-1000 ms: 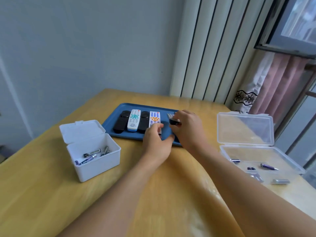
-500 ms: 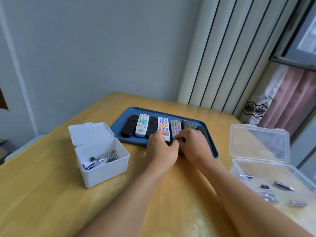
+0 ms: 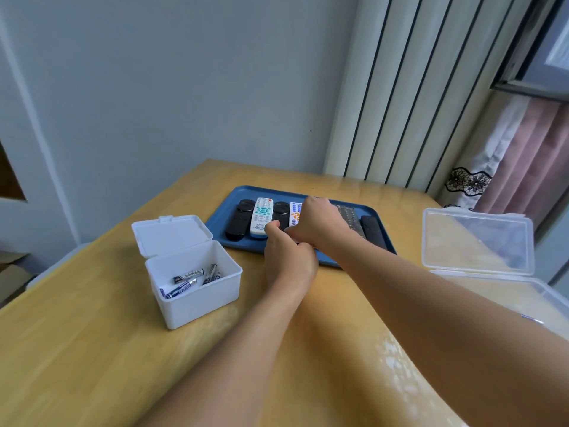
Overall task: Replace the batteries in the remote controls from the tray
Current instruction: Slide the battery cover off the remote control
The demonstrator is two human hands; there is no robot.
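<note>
White box (image 3: 197, 300) – loose batteries (image 3: 187, 280), blue tray (image 3: 221, 218) – remotes (image 3: 261, 215) side by side

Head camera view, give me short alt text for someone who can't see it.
Both hands, left hand and right hand, meet over remote controls lined up in a blue tray on a wooden table. An open white box of batteries sits left; a clear box right.

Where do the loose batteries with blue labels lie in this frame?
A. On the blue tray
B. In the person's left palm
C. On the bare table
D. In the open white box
D: the batteries lie on the floor of the white box, whose lid stands open, left of the tray.
</note>
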